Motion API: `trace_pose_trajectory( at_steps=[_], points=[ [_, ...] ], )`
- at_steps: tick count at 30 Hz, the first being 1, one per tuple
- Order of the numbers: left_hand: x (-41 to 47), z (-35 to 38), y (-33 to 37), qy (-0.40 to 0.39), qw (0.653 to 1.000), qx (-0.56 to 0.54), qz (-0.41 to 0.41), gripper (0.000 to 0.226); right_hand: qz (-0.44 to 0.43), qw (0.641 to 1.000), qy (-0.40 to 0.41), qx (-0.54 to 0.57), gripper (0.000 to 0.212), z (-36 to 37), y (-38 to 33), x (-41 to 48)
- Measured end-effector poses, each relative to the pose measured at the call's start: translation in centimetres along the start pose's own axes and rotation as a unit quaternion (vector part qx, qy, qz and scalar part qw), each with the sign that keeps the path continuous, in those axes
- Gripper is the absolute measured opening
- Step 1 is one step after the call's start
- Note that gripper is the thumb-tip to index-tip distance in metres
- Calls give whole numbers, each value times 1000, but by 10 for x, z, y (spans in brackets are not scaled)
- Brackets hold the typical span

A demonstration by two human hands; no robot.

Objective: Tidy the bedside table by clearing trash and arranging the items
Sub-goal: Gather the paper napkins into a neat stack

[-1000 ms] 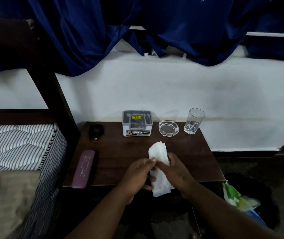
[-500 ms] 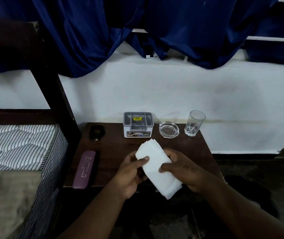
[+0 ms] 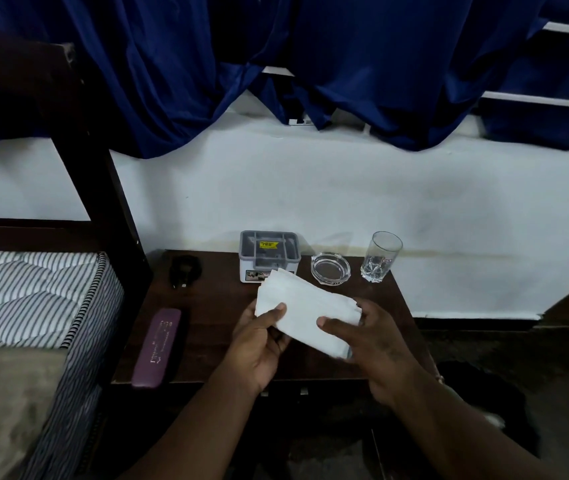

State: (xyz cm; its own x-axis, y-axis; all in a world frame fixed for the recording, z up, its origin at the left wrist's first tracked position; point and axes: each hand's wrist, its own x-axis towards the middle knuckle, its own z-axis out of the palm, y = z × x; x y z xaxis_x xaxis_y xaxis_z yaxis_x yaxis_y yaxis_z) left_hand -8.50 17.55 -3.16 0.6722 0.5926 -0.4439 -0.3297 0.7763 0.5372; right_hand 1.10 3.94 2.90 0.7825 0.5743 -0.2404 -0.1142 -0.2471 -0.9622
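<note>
Both hands hold a stack of white paper napkins [image 3: 305, 308] above the dark wooden bedside table [image 3: 214, 306]. My left hand [image 3: 259, 341] pinches the stack's left end with the thumb on top. My right hand [image 3: 376, 344] grips its right end. The stack lies nearly flat, tilted down to the right. On the table's back edge stand a grey lidded box [image 3: 270, 252], a glass ashtray [image 3: 330, 269] and a clear drinking glass [image 3: 381, 256]. A purple case [image 3: 157, 348] lies at the front left, and a small black object [image 3: 184, 270] sits at the back left.
A bed with a striped mattress [image 3: 30, 299] and a dark bedpost [image 3: 96, 174] borders the table on the left. Blue curtains [image 3: 276, 64] hang over the white wall behind. Dark floor lies to the right, with a dark bag [image 3: 477, 386] beside the table.
The napkin stack has turned from upright to nearly flat and spread between my hands, which moved apart and slightly up. The view has shifted, and the coloured trash at the lower right is out of sight.
</note>
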Motion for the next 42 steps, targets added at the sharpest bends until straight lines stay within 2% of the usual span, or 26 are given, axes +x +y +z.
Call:
trace_pose_trajectory(
  at_steps=[5, 9, 13, 16, 22, 27, 36, 42],
  points=[
    [10, 12, 0, 0, 1000, -26, -1, 51, -118, 975, 69, -174, 28, 3, -13, 18],
    [21, 21, 6, -20, 999, -18, 23, 56, -171, 943, 88, -272, 37, 4, -28, 37],
    [32, 32, 4, -34, 988, 104, 108, 82, -212, 915, 108, -327, 36, 4, -45, 65],
    [40, 39, -3, -57, 958, 216, 180, 96, -238, 903, 122, -337, 36, 5, -56, 88],
    [53, 48, -8, -93, 906, 337, 238, 100, -234, 887, 161, -365, 34, 20, -71, 130],
    [71, 48, -4, -115, 867, 409, 261, 100, -236, 871, 136, -409, 38, 31, -72, 155],
    [93, 44, -9, -85, 838, 465, 274, 102, -220, 850, 83, -470, 41, 39, -75, 171],
    [98, 44, -13, -86, 842, 464, 263, 100, -200, 847, 39, -492, 43, 44, -85, 185]
  ],
)
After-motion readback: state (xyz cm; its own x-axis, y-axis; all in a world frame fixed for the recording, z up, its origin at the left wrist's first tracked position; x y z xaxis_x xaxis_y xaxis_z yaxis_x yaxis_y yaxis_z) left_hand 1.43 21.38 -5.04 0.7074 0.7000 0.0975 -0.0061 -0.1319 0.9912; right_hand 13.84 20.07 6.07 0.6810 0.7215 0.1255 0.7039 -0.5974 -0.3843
